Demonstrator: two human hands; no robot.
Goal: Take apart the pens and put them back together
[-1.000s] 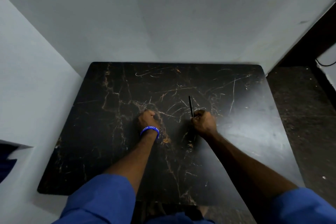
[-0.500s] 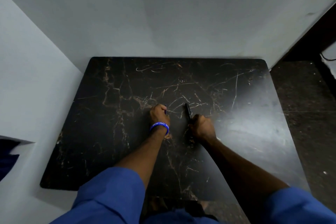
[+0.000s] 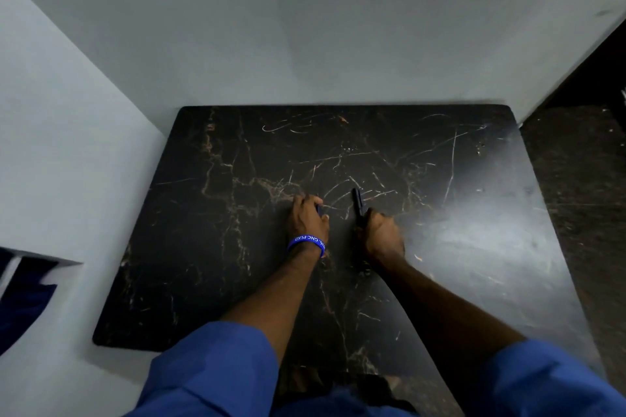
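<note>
A thin black pen (image 3: 358,201) sticks out forward from my right hand (image 3: 382,235), which is closed around its lower end near the middle of the dark marble table (image 3: 210,247). My left hand (image 3: 307,218), with a blue wristband, is closed just left of it, knuckles on the table. A small dark blue piece (image 3: 319,210) shows at its fingertips; what it is I cannot tell. The two hands are apart by a short gap.
Pale walls close in behind and to the left of the table. A dark speckled floor (image 3: 576,196) runs along the right side. A blue cloth (image 3: 20,301) lies at the far left edge. Blue sleeves cover my upper arms.
My left hand has moved right, closer to the right hand. My right hand has slid up the pen, so less of it sticks out. The view has shifted slightly.
</note>
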